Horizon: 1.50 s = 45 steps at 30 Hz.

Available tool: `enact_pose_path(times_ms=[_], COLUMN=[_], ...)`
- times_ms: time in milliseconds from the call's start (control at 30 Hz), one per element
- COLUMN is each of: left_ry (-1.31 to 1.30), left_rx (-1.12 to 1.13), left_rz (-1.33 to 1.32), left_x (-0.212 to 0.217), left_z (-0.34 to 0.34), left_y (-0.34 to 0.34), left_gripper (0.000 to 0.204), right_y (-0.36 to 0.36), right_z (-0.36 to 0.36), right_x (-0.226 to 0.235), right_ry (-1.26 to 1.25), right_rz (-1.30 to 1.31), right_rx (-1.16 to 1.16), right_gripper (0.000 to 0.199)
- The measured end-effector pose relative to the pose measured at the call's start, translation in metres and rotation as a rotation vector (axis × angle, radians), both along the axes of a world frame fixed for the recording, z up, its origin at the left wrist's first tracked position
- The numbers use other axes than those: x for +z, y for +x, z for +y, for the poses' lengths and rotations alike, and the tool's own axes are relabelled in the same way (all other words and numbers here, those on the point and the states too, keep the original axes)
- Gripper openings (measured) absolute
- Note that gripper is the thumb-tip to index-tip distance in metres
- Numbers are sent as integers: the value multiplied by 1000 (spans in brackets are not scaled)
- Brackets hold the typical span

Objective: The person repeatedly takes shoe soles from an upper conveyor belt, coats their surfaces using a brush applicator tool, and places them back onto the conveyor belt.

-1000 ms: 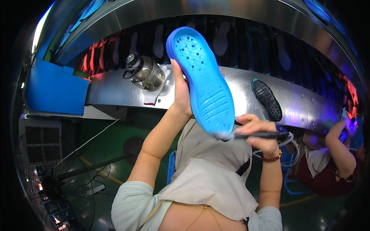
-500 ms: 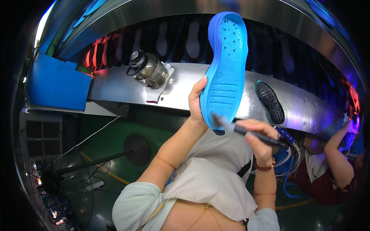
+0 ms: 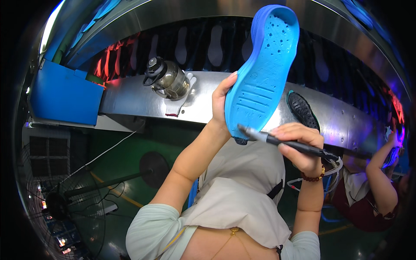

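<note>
Sole [image 3: 263, 69], blue, upright in our left hand [image 3: 220, 100], right hand [image 3: 300, 147] gripping brush [image 3: 286, 144], tip at heel, hands near but apart.

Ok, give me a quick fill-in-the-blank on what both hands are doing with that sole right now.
1. The left hand holds up a shoe sole coloured ____.
2. The right hand grips a dark ____, its tip at the sole's lower end.
3. The black sole lies on the metal ____.
4. Beside the glass bottle, on its left, stands a blue ____.

Missing words: blue; brush; conveyor; bin
</note>
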State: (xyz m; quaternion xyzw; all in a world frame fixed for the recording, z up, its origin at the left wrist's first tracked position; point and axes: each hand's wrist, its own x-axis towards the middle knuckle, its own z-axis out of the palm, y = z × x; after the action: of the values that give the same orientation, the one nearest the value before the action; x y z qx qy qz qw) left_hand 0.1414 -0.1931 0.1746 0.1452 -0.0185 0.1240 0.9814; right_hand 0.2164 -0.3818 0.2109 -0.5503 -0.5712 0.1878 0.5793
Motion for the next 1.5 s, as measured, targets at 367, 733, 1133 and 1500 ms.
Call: enact_pose_path(times_ms=[367, 733, 1133, 1500], left_ry=[184, 637, 613, 780], left_rx=[-334, -646, -541, -343], left_rz=[312, 456, 472, 517], left_x=[18, 17, 13, -3], left_z=[-2, -3, 7, -15], left_y=[-4, -10, -23, -10], left_gripper=[45, 56, 60, 49], right_y=[2, 19, 45, 11], right_z=[-10, -23, -32, 27], right_x=[4, 4, 14, -15], right_ry=[-107, -341, -581, -434], right_rz=[-112, -206, -94, 542], right_rx=[0, 206, 85, -282], right_gripper=[21, 18, 16, 25])
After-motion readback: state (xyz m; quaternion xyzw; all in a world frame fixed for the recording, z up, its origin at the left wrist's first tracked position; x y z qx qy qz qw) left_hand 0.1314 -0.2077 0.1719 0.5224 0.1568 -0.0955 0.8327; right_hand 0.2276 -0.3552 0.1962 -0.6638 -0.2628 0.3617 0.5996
